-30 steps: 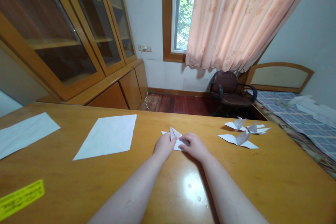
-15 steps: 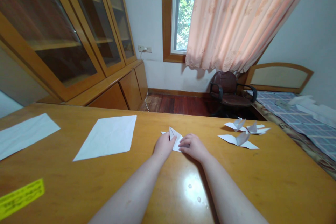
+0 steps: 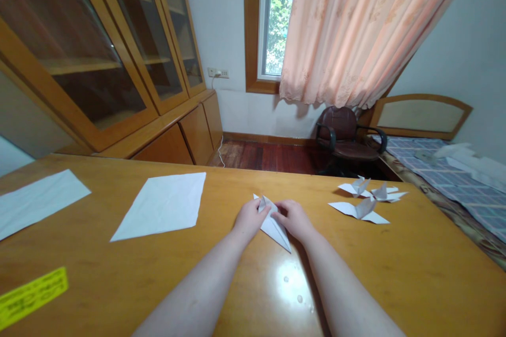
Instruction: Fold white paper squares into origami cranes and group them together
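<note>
A partly folded white paper piece (image 3: pixel 275 227) lies on the wooden table (image 3: pixel 395 274) between my hands, its long pointed flap reaching toward me. My left hand (image 3: pixel 248 218) pinches its left side with fingers closed. On the right side my right hand (image 3: pixel 293 219) grips the upper part of the same piece, fingers curled on it. Both forearms reach in from the bottom edge.
A flat white sheet (image 3: pixel 163 205) lies left of my hands, another sheet (image 3: pixel 37 200) at the far left, and a yellow label (image 3: pixel 31 297) near the front left. Three folded paper birds (image 3: pixel 366 201) sit to the right. Behind are cabinets, an office chair (image 3: pixel 348 139) and a bed (image 3: pixel 454 184).
The paper piece has been unfolded or turned: a long pointed flap now extends toward me between my wrists, where before it lay compact under my fingers. Both hands stayed in place.
</note>
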Motion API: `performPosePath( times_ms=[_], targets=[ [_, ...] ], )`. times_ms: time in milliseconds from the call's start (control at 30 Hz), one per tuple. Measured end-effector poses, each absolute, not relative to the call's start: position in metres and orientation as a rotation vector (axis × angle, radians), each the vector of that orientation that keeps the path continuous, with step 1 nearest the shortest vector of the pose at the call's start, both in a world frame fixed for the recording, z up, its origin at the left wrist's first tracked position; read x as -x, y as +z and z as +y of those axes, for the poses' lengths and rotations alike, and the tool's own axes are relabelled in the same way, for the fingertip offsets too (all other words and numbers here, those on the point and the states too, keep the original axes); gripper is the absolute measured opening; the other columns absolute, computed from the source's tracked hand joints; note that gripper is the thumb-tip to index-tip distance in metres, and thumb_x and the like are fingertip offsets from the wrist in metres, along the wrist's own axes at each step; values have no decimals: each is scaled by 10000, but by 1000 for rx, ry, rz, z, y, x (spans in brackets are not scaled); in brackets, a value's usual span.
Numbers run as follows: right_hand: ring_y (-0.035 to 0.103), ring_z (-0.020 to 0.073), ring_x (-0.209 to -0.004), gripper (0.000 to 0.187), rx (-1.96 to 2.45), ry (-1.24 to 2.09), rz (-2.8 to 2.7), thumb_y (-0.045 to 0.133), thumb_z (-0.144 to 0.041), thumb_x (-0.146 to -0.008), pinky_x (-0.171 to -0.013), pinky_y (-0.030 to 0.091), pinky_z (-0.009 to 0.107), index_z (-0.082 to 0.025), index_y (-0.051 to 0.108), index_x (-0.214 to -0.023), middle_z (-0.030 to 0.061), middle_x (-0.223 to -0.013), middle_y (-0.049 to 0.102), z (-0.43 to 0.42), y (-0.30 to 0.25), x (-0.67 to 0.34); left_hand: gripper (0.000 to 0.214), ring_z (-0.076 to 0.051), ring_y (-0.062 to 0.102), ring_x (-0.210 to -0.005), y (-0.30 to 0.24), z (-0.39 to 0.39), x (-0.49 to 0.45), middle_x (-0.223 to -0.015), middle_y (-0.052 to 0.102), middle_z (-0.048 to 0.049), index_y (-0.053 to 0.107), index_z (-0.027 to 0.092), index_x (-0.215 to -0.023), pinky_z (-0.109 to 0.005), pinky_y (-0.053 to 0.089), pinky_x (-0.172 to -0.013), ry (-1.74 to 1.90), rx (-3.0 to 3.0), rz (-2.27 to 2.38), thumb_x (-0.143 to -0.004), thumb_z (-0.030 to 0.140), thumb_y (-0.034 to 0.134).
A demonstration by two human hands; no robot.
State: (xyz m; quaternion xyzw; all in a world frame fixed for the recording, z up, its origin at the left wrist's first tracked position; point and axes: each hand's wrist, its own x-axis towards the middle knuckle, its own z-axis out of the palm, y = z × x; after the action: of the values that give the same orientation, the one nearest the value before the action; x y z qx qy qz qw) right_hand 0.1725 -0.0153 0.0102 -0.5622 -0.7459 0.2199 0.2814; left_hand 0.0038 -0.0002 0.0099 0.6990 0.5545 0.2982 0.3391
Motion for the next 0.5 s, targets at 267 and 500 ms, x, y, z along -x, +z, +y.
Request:
performPosePath(
  times_ms=[267,500],
  targets=[
    [523,142,-684,181,1500,580,-2103,613,-323,-785,-672,349,256,-193,670,-674,10,-665,631,-15,10,-171,225,-142,541,-673,11,-3,-5,-699,613,5,635,161,-753,-236,384,-606,889,-1866,1380,-788,358,533],
    [533,147,-725,133,1448,596,-2166,679,-308,-737,-734,342,274,-201,669,-659,8,-685,645,-16,11,-172,252,-151,580,-717,20,-5,-5,-751,653,-19,645,161,-769,-254,440,-672,1068,-1765,1252,-818,372,517]
  ],
)
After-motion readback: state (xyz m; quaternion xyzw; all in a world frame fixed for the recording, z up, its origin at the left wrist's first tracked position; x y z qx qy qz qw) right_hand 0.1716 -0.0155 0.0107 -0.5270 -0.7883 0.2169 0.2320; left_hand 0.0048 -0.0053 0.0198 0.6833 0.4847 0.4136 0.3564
